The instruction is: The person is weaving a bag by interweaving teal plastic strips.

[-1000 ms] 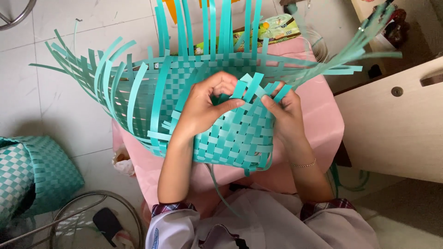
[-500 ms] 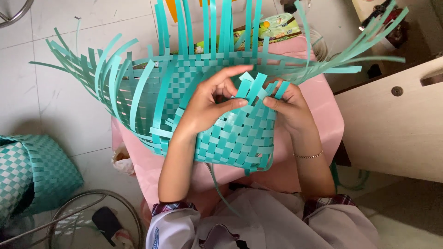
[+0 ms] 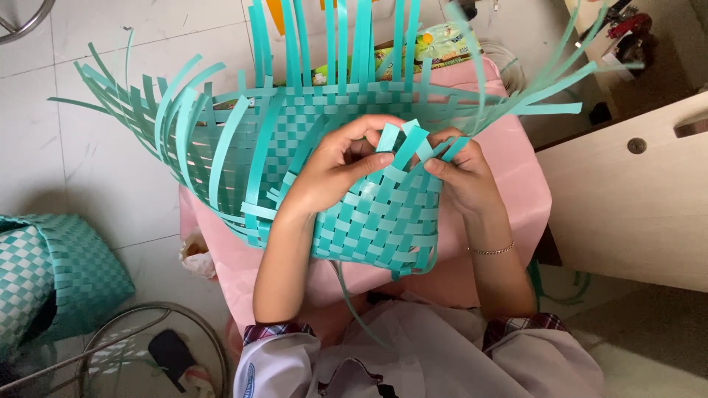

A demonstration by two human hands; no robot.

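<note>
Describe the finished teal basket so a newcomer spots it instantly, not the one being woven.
Start at the pink table where both hands work a half-woven basket. Look left and down to the white tiled floor: the finished basket lies at the frame's left edge. Unlike the other, no loose strips stick out.

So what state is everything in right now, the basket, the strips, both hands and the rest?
Teal woven basket: half woven, lying on its side on the pink table.
Loose strip ends: unwoven, splaying outward.
Left hand: grip closed on strips at the rim.
Right hand: pinching strip ends.
Finished woven basket: complete, on the floor.
</note>
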